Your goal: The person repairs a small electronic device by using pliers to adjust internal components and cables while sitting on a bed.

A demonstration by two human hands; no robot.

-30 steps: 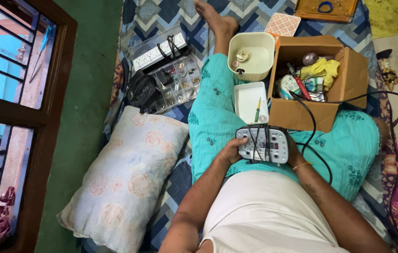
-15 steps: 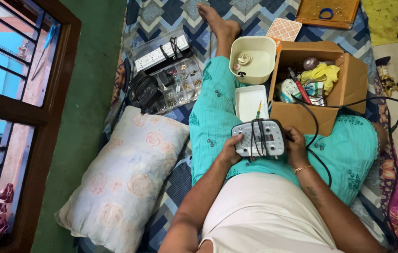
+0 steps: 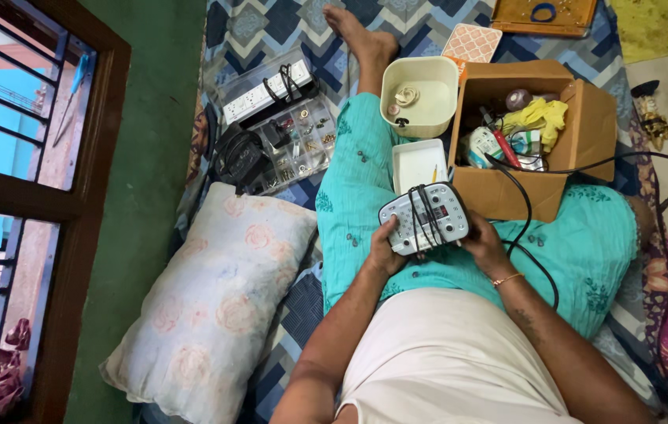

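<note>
A window stands at far left; a floral pillow lies beside the person's leg; above it a clear parts case; over the lap, the left hand and right hand grip a grey device wrapped in black cord, fingers closed on its ends; beyond sit a cream tub and cardboard box.
</note>
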